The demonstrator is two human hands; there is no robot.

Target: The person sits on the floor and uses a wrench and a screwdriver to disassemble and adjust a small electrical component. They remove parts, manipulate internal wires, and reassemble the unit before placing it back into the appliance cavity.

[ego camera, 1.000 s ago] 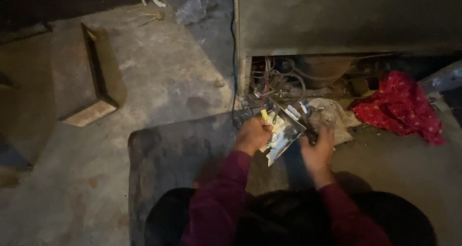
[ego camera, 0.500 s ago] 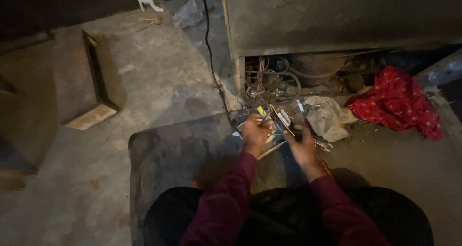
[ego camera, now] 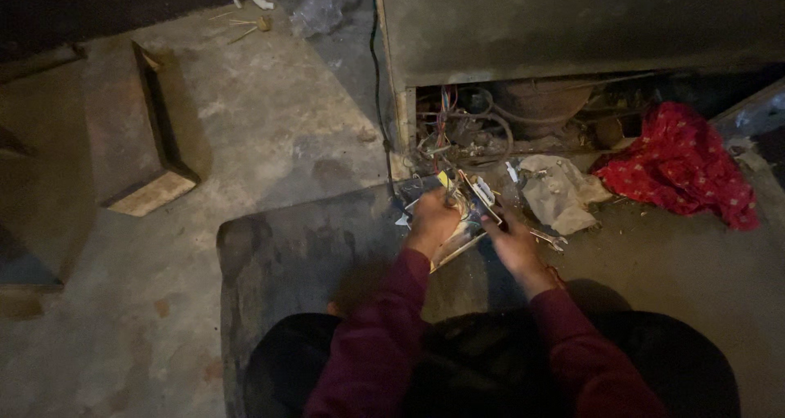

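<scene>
My left hand (ego camera: 432, 220) is closed on a small flat electrical board (ego camera: 473, 199) with wires and a yellow part, holding it over a dark mat (ego camera: 302, 254). My right hand (ego camera: 513, 243) grips the board's right side, and a thin metal tool (ego camera: 546, 238) pokes out beside it. Both sleeves are dark red. Just beyond the hands, the open bottom compartment (ego camera: 491, 119) of a grey appliance shows tangled coloured wires and a round rusty motor part.
A red patterned cloth (ego camera: 685, 168) and a crumpled grey rag (ego camera: 560, 191) lie at the right. A wooden block (ego camera: 135, 132) stands on the concrete floor at left. A black cable (ego camera: 378, 74) runs down beside the appliance. A clear plastic bag (ego camera: 317, 9) lies at the top.
The view has shifted slightly, so the appliance sits a little further left and lower. Both hands stayed on the board and drew closer together.
</scene>
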